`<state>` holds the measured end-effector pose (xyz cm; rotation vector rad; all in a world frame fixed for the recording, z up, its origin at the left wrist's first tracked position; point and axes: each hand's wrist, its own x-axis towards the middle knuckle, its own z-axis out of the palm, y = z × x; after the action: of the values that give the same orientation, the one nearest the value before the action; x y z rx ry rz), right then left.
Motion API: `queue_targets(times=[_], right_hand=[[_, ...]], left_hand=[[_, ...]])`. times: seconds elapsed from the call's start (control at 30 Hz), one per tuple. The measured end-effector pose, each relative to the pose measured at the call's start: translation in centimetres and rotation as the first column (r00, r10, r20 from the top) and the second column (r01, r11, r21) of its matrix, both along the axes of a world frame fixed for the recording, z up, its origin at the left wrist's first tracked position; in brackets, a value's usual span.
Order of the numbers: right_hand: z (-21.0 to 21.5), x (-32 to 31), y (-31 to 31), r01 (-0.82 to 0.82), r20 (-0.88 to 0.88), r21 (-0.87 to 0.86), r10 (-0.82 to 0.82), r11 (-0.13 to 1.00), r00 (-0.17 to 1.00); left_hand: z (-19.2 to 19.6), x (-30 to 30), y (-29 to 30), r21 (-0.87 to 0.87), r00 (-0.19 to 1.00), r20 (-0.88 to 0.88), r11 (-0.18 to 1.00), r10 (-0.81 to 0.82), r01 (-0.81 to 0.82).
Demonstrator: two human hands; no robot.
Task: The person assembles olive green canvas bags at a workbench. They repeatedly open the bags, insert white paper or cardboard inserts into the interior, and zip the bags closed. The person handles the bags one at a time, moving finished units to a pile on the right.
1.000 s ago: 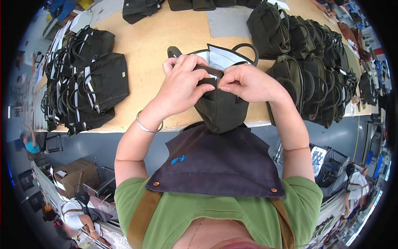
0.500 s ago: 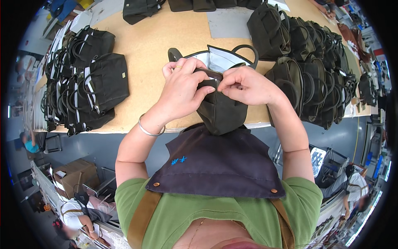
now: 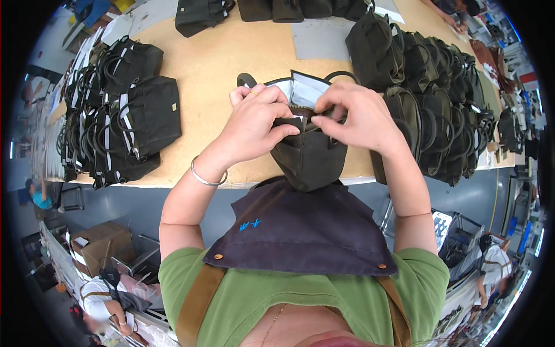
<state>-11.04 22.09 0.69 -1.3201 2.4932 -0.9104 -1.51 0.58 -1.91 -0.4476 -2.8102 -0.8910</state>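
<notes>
A dark olive-black handbag (image 3: 312,159) stands at the table's near edge, its mouth turned up and its pale lining (image 3: 306,92) showing. My left hand (image 3: 254,121) pinches the bag's top edge between thumb and fingers, beside a zipper (image 3: 302,107) with metal teeth. Across the opening, my right hand (image 3: 364,115) has thumb and curled fingers around the opposite edge, dark material between them. Its fingertips are partly hidden. One bag handle (image 3: 245,80) sticks up behind my left hand; the other (image 3: 341,75) rises behind my right.
Dark handbags (image 3: 141,110) with light strips are stacked at the left of the tan table (image 3: 214,87). More handbags (image 3: 376,52) crowd the right side, and others (image 3: 272,8) line the far edge. A grey sheet (image 3: 321,40) lies beyond the bag. Other people work farther off.
My right hand has lifted and shifted slightly right from the corner near my left thumb, its fingers spreading around the bag's edge. My left hand keeps its pinch. The bag's opening looks wider.
</notes>
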Motion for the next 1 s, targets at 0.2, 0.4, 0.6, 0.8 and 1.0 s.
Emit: queue_targets(times=[0.2, 0.4, 0.6, 0.8, 1.0], right_hand=[[-3.5, -3.4, -0.2, -0.131, 0.644, -0.217, 0.243, 0.967, 0.725], [-2.8, -3.4, -0.9, -0.067, 0.721, -0.241, 0.225, 0.968, 0.656], [-2.0, -3.0, -1.3, -0.132, 0.576, -0.217, 0.236, 0.967, 0.782], [-1.4, -2.8, -1.4, -0.163, 0.480, -0.219, 0.251, 0.962, 0.841], [-1.2, -2.6, -1.4, -0.206, 0.293, -0.208, 0.262, 0.956, 0.920]], left_hand=[[0.3, -1.0, -0.7, 0.067, 0.999, 0.008, 0.996, -0.054, 0.053], [0.4, -1.9, -1.7, 0.172, 0.990, -0.015, 0.975, -0.143, 0.143], [0.5, -2.6, -1.3, 0.134, 0.982, -0.055, 0.974, -0.178, 0.184], [0.3, -2.8, -1.2, 0.081, 0.988, -0.035, 0.985, -0.152, 0.155], [0.4, -2.4, -1.2, 0.122, 0.985, -0.049, 0.978, -0.166, 0.170]])
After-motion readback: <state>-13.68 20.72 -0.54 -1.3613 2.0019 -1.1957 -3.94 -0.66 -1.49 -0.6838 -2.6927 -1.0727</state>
